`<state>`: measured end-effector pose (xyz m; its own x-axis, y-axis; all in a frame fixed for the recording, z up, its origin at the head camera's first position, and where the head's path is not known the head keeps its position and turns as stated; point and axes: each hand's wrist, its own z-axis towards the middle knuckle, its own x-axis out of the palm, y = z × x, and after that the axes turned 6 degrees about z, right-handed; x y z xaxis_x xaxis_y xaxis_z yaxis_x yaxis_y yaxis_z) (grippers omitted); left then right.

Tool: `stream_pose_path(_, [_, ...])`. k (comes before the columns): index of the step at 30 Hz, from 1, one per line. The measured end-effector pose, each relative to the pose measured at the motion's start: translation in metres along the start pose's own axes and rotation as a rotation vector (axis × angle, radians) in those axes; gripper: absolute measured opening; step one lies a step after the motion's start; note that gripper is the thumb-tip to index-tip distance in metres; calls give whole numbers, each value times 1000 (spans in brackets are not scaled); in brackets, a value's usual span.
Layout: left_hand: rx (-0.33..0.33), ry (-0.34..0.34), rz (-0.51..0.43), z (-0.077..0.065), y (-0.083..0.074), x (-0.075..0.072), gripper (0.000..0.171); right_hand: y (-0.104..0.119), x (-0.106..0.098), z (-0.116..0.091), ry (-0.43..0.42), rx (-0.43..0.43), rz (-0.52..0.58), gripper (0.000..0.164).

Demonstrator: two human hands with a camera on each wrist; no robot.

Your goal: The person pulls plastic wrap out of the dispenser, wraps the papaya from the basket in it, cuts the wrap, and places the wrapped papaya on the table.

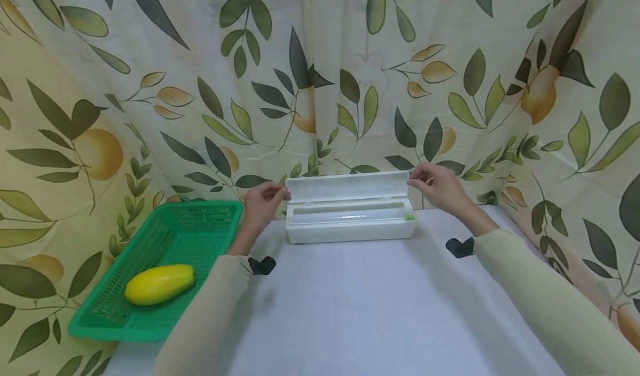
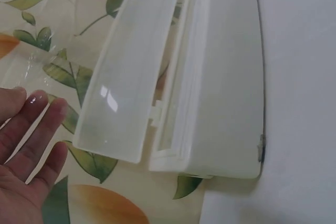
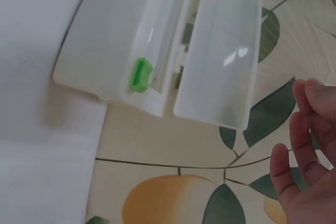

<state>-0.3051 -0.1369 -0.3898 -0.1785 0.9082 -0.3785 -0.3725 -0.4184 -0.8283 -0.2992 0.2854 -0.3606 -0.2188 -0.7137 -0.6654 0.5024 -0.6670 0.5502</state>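
Head view: I'm seeing the white box sitting midway along the table's far edge, lid standing raised, film roll lying inside, green slider sitting at the right end. Left hand is hovering just beside the lid's left corner, right hand just beside its right one; both are pinching narrow. Green basket is covering the table's left edge, holding a yellow fruit toward its near end.

Left wrist view: I'm getting thumb and index finger pinching clear film, which is glinting above them; other fingers are spreading loosely.

Right wrist view: thumb and index finger are closing narrow on the clear film, only faint streaks showing; other fingers are curving loosely. Patterned cloth is hanging behind.
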Motion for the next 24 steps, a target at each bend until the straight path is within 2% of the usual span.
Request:
stream_pose_path(4, [37,7,9,2,-6,-5,12,3,-5,2,-6,-19,-5,7])
stream_pose_path(11, [92,14,-35,5,-15,-12,12,8,-11,7,-20,-36,-27,5])
stream_pose_path(17, [85,17,-21,5,-25,-16,16,17,-19,11,-12,-6,-28,5])
stream_pose_path(24, [110,15,15,8,-36,-24,13,27,-28,16,-30,-85,-12,6])
